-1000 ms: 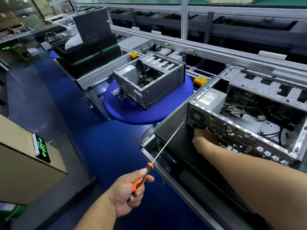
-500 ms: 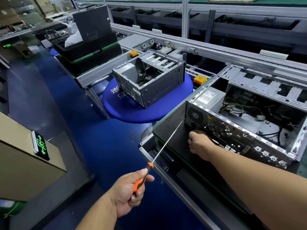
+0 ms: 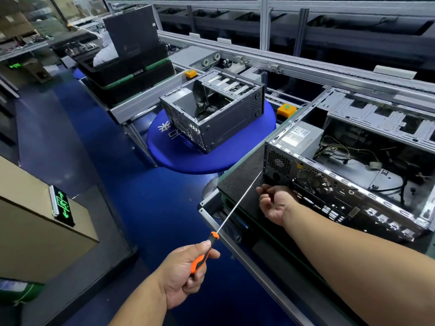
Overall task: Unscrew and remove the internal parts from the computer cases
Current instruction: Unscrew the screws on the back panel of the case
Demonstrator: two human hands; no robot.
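Observation:
An open grey computer case (image 3: 313, 182) lies on a black mat (image 3: 244, 177) at the right, its rear panel facing me, with a power supply (image 3: 301, 137) and loose cables inside. My left hand (image 3: 186, 271) grips the orange and black handle of a long screwdriver (image 3: 237, 203). The screwdriver's thin shaft points up at the case's rear lower corner. My right hand (image 3: 274, 203) hovers just in front of the rear panel, palm turned up and fingers curled. I see nothing in it.
A second, gutted case (image 3: 211, 114) stands on a round blue table (image 3: 164, 147) behind. Black bins (image 3: 127, 67) sit on the conveyor at the far left. An aluminium rail (image 3: 240, 252) edges the workbench. A brown cabinet (image 3: 35, 220) stands at the left over the blue floor.
My right hand has pulled back from the case's rear panel and turned palm up. The left hand and screwdriver have hardly moved.

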